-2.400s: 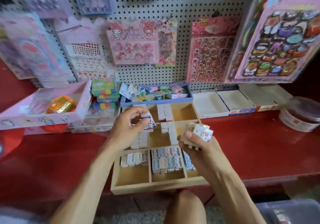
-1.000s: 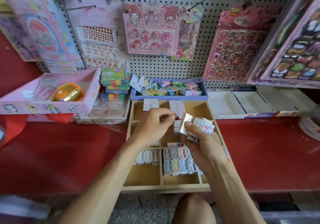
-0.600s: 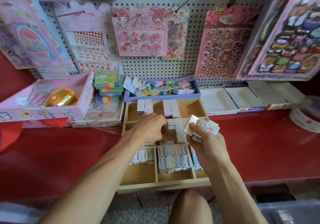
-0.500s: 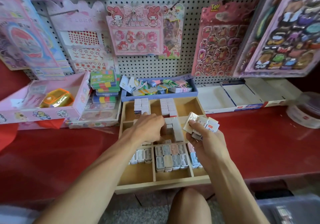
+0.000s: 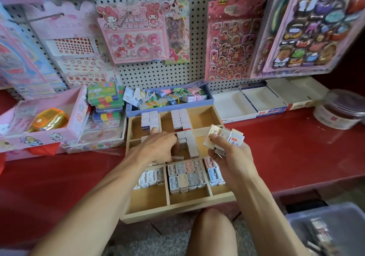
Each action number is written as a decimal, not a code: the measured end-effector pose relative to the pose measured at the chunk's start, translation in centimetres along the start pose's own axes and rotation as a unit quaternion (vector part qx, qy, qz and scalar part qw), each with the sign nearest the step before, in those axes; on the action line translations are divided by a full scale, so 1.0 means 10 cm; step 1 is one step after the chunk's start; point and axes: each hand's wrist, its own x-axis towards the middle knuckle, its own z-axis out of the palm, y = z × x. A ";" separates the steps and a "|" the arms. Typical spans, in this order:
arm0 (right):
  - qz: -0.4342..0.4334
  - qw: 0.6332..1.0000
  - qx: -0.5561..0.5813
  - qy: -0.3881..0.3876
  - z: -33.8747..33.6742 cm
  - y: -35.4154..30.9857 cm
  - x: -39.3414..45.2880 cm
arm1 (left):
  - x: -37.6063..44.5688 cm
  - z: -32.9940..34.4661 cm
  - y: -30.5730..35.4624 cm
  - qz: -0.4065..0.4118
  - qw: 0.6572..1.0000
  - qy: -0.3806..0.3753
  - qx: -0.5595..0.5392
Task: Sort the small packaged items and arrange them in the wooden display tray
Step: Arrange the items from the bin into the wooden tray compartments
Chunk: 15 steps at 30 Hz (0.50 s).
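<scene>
Wooden display tray, centre frame: left hand, having lowered from the right hand's bundle into the middle row, curls there, hold indeterminate; right hand still grips small packaged items, sorting ongoing.

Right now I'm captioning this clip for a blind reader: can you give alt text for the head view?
Over a wooden tray on a red counter, the right hand holds a bunch of small white packets while the left hand reaches into the middle row beside stacked packets. Sticker sheets hang on the pegboard behind.
</scene>
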 end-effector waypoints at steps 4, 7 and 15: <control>-0.004 1.000 0.000 0.002 -0.02 -0.02 0.02 | -0.05 -0.09 -0.03 0.008 0.997 0.021 -0.071; -0.004 1.000 0.005 0.008 -0.06 -0.02 0.03 | -0.07 -0.13 -0.04 0.004 0.993 0.035 -0.117; -0.006 1.000 0.009 0.005 -0.11 0.03 0.03 | 0.04 0.10 0.07 0.007 0.968 0.174 -0.183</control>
